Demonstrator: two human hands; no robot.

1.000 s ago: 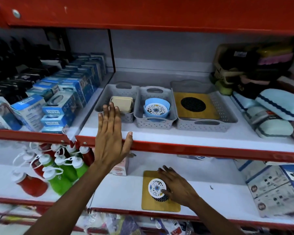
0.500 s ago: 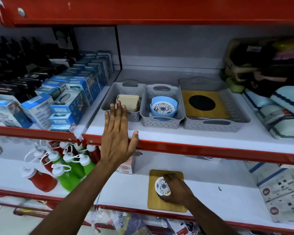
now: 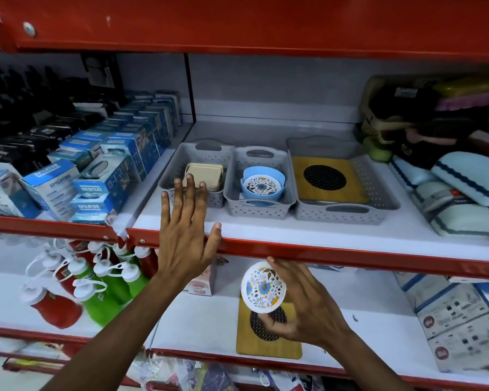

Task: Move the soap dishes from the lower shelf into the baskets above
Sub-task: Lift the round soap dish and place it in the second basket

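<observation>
My right hand (image 3: 305,306) grips a round white soap dish with a floral pattern (image 3: 263,287), lifted above a wooden soap dish with a black mesh centre (image 3: 268,341) on the lower shelf. My left hand (image 3: 185,235) rests flat and open on the red edge of the upper shelf (image 3: 350,256). Above stand three grey baskets: the left basket (image 3: 170,177) holds beige square dishes (image 3: 205,172), the middle basket (image 3: 259,208) holds blue round dishes with a floral one on top (image 3: 261,186), and the right basket (image 3: 378,187) holds a wooden dish (image 3: 326,177).
Blue boxes (image 3: 96,176) fill the upper shelf at the left. Pale blue sponges and dark packs (image 3: 458,187) crowd its right. On the lower shelf stand red and green bottles (image 3: 96,286), a small pink box (image 3: 202,280) and white cartons (image 3: 458,314).
My right hand has lifted the round floral dish off the wooden dish and raised it toward the upper shelf's edge. My left hand stays on the shelf edge.
</observation>
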